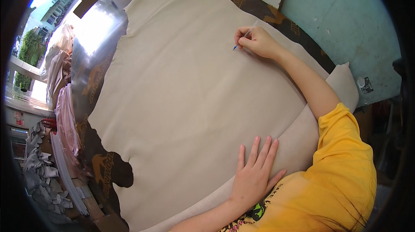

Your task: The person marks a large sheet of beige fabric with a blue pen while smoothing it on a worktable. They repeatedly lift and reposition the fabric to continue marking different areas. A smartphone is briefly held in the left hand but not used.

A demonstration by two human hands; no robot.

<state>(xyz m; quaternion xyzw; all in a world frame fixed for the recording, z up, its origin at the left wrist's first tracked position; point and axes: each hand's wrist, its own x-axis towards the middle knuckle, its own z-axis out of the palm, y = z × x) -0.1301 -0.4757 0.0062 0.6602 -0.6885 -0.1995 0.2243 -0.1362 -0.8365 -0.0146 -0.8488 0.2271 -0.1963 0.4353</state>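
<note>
A large cream leather hide [186, 85] lies spread over a shiny dark table [97, 59]. My left hand [255, 171] rests flat on the hide's near edge, fingers apart, holding nothing. My right hand [257, 41] reaches across to the far side and grips a thin pen [242, 39], whose blue tip touches the hide. My yellow sleeve [341, 163] comes in from the lower right.
Stacked pale and pink hides [65, 102] lie along the table's left side. Grey scraps [41, 176] pile at the lower left. A turquoise wall [341, 20] stands close on the right. A bright window opening [47, 7] is at the upper left.
</note>
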